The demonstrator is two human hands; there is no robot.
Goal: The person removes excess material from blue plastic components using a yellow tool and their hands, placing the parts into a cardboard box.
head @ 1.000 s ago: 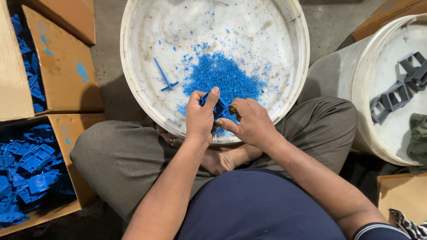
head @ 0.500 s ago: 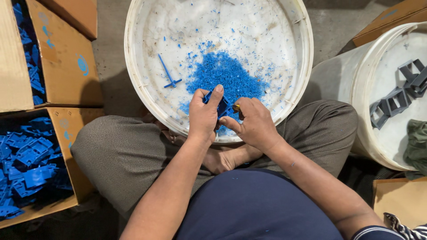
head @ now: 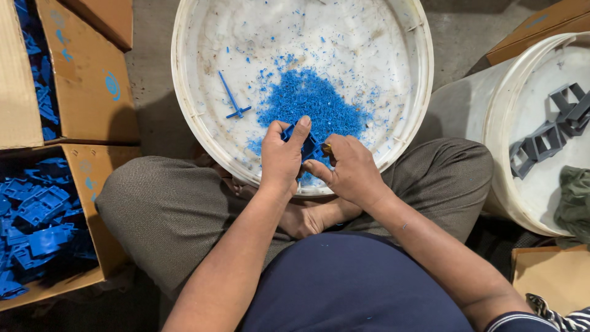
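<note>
My left hand (head: 281, 157) grips a small blue plastic part (head: 308, 145) over the near rim of a large white tub (head: 184, 117). My right hand (head: 347, 169) is closed around a small tool with a yellowish tip (head: 326, 148), held against that part. The two hands touch over the tub. A heap of blue plastic shavings (head: 310, 101) lies in the tub just beyond my fingers. A thin blue T-shaped sprue (head: 232, 98) lies to the left of the heap. Most of the held part is hidden by my fingers.
I sit cross-legged on the floor with the tub before my knees. At left, cardboard boxes (head: 92, 86) hold several blue plastic parts (head: 37, 215). At right, a white bucket (head: 501, 154) holds grey frame-shaped parts (head: 547, 138) and a green cloth (head: 574, 200).
The view has shifted slightly. My hands stay together over the tub's near rim, with only small finger movements on the blue part.
</note>
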